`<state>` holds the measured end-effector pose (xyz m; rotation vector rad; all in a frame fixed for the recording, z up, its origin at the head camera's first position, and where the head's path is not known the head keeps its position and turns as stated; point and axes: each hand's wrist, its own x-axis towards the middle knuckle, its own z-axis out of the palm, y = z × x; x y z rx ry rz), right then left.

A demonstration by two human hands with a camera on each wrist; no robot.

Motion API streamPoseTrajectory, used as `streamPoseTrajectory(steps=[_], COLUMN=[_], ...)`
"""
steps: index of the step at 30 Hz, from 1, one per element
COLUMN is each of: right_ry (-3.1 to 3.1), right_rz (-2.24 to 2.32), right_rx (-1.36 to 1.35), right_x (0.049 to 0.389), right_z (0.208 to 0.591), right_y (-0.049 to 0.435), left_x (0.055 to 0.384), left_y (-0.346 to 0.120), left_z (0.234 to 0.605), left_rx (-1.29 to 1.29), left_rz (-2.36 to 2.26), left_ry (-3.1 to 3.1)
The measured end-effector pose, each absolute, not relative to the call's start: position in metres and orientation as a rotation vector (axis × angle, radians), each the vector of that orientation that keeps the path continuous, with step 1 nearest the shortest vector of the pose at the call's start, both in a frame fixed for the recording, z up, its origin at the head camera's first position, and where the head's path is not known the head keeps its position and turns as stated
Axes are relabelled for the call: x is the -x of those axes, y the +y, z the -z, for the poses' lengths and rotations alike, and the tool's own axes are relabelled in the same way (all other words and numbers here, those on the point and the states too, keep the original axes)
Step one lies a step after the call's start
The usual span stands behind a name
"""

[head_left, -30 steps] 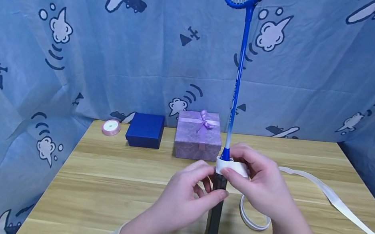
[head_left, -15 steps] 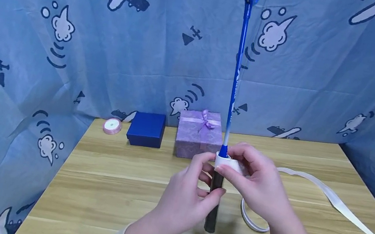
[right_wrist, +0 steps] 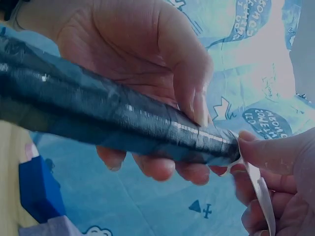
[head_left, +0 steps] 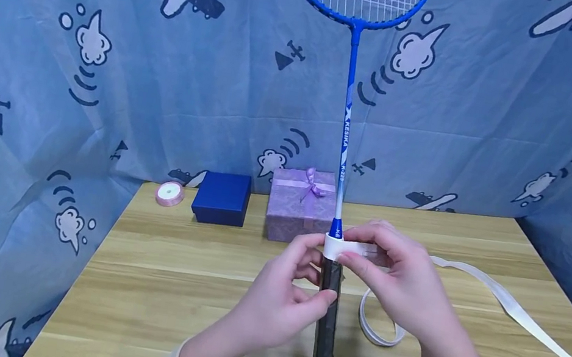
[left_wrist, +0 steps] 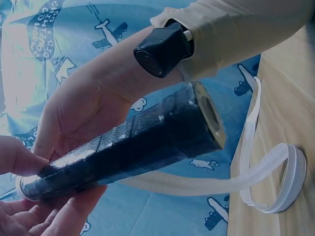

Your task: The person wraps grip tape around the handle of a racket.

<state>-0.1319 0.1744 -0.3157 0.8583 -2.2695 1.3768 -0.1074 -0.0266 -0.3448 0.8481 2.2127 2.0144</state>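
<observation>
- Left hand [head_left: 274, 309] is curling its fingers round the racket [head_left: 345, 144].
- Right hand [head_left: 403, 282] is pinching white tape [head_left: 333, 249].
- Mid-frame, left hand is partly blocking purple box [head_left: 289, 213] — blue box [head_left: 221, 196] sitting leftward.

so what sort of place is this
Probably a makeshift tabletop workspace, likely indoors: a wood-grain table, a plane-print blue cloth hanging close behind it like a backdrop, and a racket held upright over the tabletop with white tape around it.
</observation>
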Motion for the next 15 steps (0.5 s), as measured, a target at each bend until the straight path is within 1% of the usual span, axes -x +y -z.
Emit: streamPoseTrajectory(steps=[4,11,15], right_ry=[-2.303,-2.279,-2.322], right_rz=[-1.365,-1.294,-1.366], right_rx=[-0.826,-0.775,-0.766], right_x=[0.1306,0.1278,0.131], right_z=[0.3143,0.3102,0.3114], right_y=[0.1762,0.1773,0.1778], left_x=[0.1099,0.1105,0.1108], left_y=[-0.0279,-0.0282,-0.0289], left_z=[0.3453,0.3459,0.346], left_rx=[-0.883,-0.859,-0.89], left_rz=[-2.023,-2.0,-2.015], left_ry=[2.139,2.142,2.103])
